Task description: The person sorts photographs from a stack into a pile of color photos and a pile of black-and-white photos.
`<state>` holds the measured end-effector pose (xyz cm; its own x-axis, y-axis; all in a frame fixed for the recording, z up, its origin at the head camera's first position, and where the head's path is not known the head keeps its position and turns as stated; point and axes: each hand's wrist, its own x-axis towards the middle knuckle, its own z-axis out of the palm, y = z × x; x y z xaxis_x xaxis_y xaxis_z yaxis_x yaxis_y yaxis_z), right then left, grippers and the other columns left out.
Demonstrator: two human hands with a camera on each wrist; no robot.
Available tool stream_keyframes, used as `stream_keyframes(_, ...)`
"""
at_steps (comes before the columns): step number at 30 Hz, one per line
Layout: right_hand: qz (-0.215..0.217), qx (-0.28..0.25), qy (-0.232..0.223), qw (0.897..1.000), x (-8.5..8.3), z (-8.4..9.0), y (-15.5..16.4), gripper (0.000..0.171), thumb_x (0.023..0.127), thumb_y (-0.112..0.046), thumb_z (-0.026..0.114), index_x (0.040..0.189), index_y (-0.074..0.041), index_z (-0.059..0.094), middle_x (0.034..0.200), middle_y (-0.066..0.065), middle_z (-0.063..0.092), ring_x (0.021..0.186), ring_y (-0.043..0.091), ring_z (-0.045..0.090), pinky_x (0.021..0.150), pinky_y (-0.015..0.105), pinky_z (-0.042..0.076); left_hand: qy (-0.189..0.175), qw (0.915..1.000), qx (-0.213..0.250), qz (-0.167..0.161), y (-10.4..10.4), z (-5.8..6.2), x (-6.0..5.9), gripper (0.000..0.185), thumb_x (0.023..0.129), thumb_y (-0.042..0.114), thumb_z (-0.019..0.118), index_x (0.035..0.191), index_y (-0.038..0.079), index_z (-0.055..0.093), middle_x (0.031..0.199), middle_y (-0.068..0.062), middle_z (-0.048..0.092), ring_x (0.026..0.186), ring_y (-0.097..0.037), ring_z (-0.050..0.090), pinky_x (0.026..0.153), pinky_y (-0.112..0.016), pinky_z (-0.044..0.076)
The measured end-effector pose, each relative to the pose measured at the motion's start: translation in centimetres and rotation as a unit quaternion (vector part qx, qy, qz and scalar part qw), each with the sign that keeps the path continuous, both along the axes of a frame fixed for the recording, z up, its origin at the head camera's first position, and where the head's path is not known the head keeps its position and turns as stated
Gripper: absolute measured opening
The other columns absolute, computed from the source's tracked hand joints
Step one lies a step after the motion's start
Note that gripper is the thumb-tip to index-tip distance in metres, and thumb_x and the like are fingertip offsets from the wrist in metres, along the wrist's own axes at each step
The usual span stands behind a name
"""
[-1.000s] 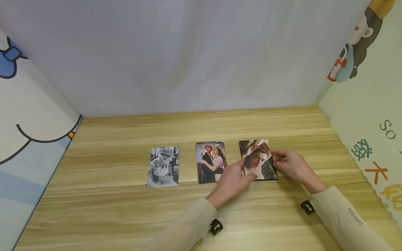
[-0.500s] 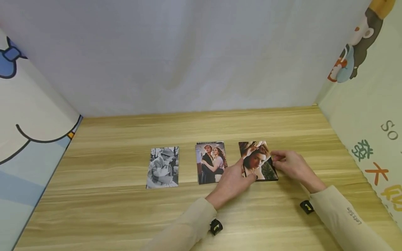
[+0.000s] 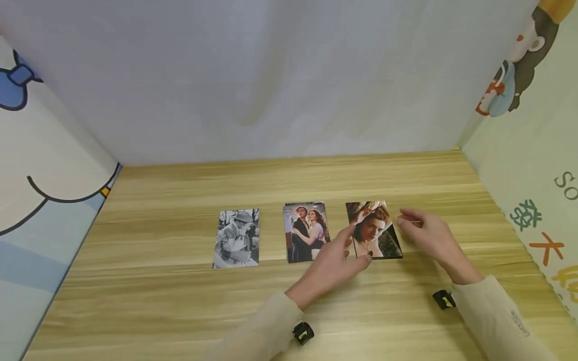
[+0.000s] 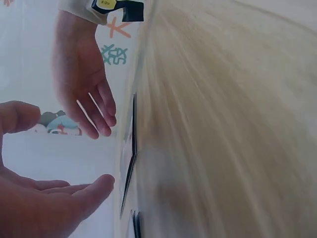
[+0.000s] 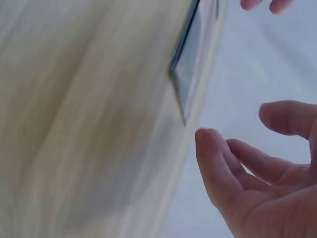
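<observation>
Three photos lie in a row on the wooden table (image 3: 180, 306): a black-and-white one (image 3: 236, 238), a standing couple (image 3: 304, 231), and a woman's face (image 3: 374, 228). My left hand (image 3: 358, 246) hovers at the near left corner of the face photo, fingers spread and relaxed, gripping nothing. My right hand (image 3: 408, 220) is just right of that photo, fingers loosely extended, clear of its edge. In the left wrist view the face photo's edge (image 4: 132, 134) lies flat below both open hands. The right wrist view shows relaxed fingers (image 5: 213, 158) near the photo's corner (image 5: 190, 69).
White cloth forms the back wall (image 3: 271, 75). Cartoon-printed panels stand at the left (image 3: 36, 210) and right (image 3: 533, 190) sides of the table. Small black tags sit at both cuffs (image 3: 301, 333).
My right hand has come off the face photo's right edge and moved slightly right. My left hand's fingers have opened and lifted a little. The photo lies flat.
</observation>
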<state>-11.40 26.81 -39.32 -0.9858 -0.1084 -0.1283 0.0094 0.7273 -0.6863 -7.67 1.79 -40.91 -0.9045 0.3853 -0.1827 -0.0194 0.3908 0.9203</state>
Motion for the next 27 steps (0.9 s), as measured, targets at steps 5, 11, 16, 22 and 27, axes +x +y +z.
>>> stream_keyframes(5, -0.017, -0.034, 0.011, 0.999, 0.7, 0.5, -0.8, 0.058, 0.108, -0.032, 0.053, 0.15, 0.009, 0.047, 0.142, 0.028, 0.058, 0.129, 0.046, 0.057, 0.105, 0.057, 0.048, 0.025, 0.9985, 0.044, 0.018, -1.8, 0.4, 0.3, 0.08, 0.095, 0.034, 0.067, 0.163, 0.009, 0.031, 0.159, -0.006, 0.046, 0.143, -0.025, 0.047, 0.112, -0.042, 0.047)
stream_keyframes(11, -0.025, -0.065, 0.057, 0.996, 1.2, 0.6, -2.0, 0.055, 0.107, -0.032, 0.056, 0.145, 0.008, 0.053, 0.141, 0.027, 0.06, 0.126, 0.045, 0.06, 0.105, 0.049, 0.051, 0.081, 0.9934, 0.056, 0.059, -4.3, 0.6, 0.5, 0.073, 0.096, 0.029, 0.066, 0.16, 0.008, 0.037, 0.157, -0.007, 0.049, 0.142, -0.026, 0.047, 0.112, -0.048, 0.045)
stream_keyframes(16, -0.032, -0.092, 0.061, 0.993, 1.7, 0.8, -3.2, 0.055, 0.107, -0.035, 0.056, 0.146, 0.003, 0.054, 0.142, 0.022, 0.06, 0.128, 0.04, 0.06, 0.107, 0.043, 0.049, 0.12, 0.9883, 0.032, 0.089, -5.9, 0.9, 0.6, 0.069, 0.094, 0.027, 0.066, 0.157, 0.009, 0.043, 0.157, -0.009, 0.048, 0.136, -0.034, 0.053, 0.109, -0.053, 0.047)
stream_keyframes(22, -0.023, -0.128, 0.06, 0.99, 2.0, 0.8, -4.9, 0.053, 0.107, -0.034, 0.056, 0.147, 0.001, 0.054, 0.143, 0.02, 0.06, 0.13, 0.035, 0.059, 0.098, 0.01, 0.045, 0.142, 0.9821, -0.007, 0.123, -7.5, 1.3, 0.5, 0.068, 0.094, 0.028, 0.066, 0.157, 0.011, 0.044, 0.149, -0.016, 0.054, 0.117, -0.041, 0.061, 0.096, -0.054, 0.053)
stream_keyframes(27, -0.02, -0.146, 0.066, 0.987, 2.0, 0.8, -6.1, 0.049, 0.107, -0.029, 0.058, 0.145, 0.002, 0.056, 0.14, 0.022, 0.062, 0.128, 0.034, 0.061, 0.099, 0.015, 0.048, 0.135, 0.9796, -0.033, 0.145, -8.8, 1.3, 0.4, 0.07, 0.095, 0.03, 0.066, 0.159, 0.013, 0.041, 0.151, -0.017, 0.052, 0.129, -0.04, 0.056, 0.104, -0.057, 0.05)
